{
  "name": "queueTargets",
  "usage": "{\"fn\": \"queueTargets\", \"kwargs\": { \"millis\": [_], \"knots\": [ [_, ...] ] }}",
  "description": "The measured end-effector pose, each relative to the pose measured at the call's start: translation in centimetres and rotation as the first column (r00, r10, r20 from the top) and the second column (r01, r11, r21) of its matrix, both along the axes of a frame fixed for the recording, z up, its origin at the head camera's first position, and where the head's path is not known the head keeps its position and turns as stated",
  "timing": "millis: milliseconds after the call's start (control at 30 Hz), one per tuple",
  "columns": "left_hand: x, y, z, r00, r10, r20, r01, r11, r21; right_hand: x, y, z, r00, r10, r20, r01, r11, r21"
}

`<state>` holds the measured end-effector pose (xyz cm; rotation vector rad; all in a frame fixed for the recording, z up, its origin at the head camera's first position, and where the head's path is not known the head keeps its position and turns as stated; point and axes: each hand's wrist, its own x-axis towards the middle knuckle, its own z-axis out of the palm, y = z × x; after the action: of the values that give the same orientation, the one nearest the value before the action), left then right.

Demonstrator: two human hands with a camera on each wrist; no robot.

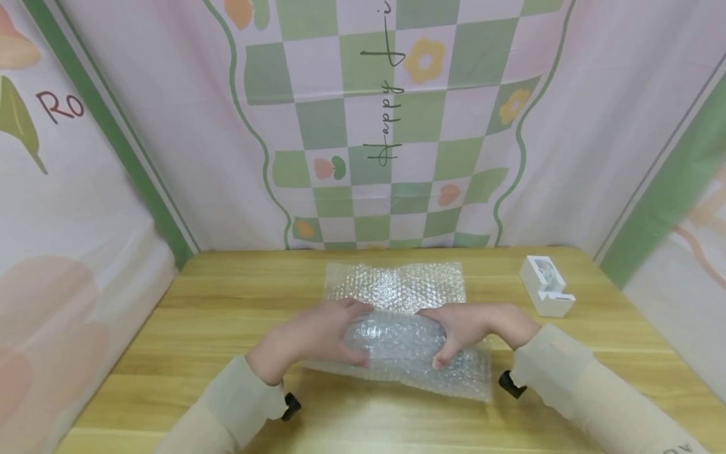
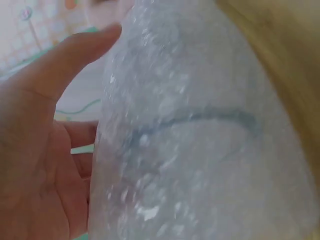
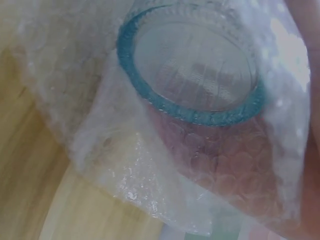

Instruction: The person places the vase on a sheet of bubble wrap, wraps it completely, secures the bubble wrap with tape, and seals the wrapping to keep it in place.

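Observation:
A clear glass vessel (image 3: 200,117) with a teal edge at its end lies on its side inside bubble wrap (image 1: 397,340). Curled round the left part of this bundle, my left hand (image 1: 324,331) has its thumb on the near side. The right hand (image 1: 466,323) grips the other end, thumb toward me. In the left wrist view, the wrap (image 2: 200,170) covers the vessel, and a bluish arc shows through. The right wrist view looks into the wrap's open end. Whether the teal edge is rim or base, I cannot tell.
A flat part of the sheet stretches behind the bundle on the wooden table (image 1: 227,315). At the back right stands a small white box-like holder (image 1: 544,287) with a stepped cutout. A patterned curtain (image 1: 391,126) hangs behind the table.

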<state>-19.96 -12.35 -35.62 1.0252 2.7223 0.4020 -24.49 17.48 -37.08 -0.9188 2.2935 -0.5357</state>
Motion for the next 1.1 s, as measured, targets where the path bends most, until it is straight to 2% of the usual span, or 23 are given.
{"fn": "queueTargets", "kwargs": {
  "millis": [200,333,500,633,933,1100],
  "knots": [
    [1.1,0.8,-1.2,0.992,-0.006,-0.128,-0.008,0.995,-0.102,-0.5,-0.2,0.4,0.998,0.003,0.058,-0.004,1.000,0.018],
    [1.3,0.9,-1.9,0.985,-0.010,-0.171,-0.009,0.994,-0.112,-0.7,-0.1,0.4,0.995,-0.005,0.098,0.004,1.000,0.017],
    [1.0,0.8,-2.3,0.983,-0.012,-0.185,-0.007,0.994,-0.105,-0.7,-0.1,0.4,0.996,-0.008,0.093,0.005,1.000,0.029],
    [0.4,0.7,-2.6,0.980,-0.037,-0.195,0.018,0.995,-0.097,-0.7,0.0,0.5,0.997,-0.003,0.077,-0.001,0.999,0.047],
    [-0.2,0.5,-2.7,0.980,-0.060,-0.187,0.048,0.997,-0.067,-1.0,0.1,0.1,0.992,0.032,0.123,-0.030,0.999,-0.020],
    [-0.4,0.4,-2.7,0.980,-0.069,-0.185,0.061,0.997,-0.053,-1.0,0.4,0.1,0.996,-0.005,0.090,0.005,1.000,-0.003]
  ]
}}
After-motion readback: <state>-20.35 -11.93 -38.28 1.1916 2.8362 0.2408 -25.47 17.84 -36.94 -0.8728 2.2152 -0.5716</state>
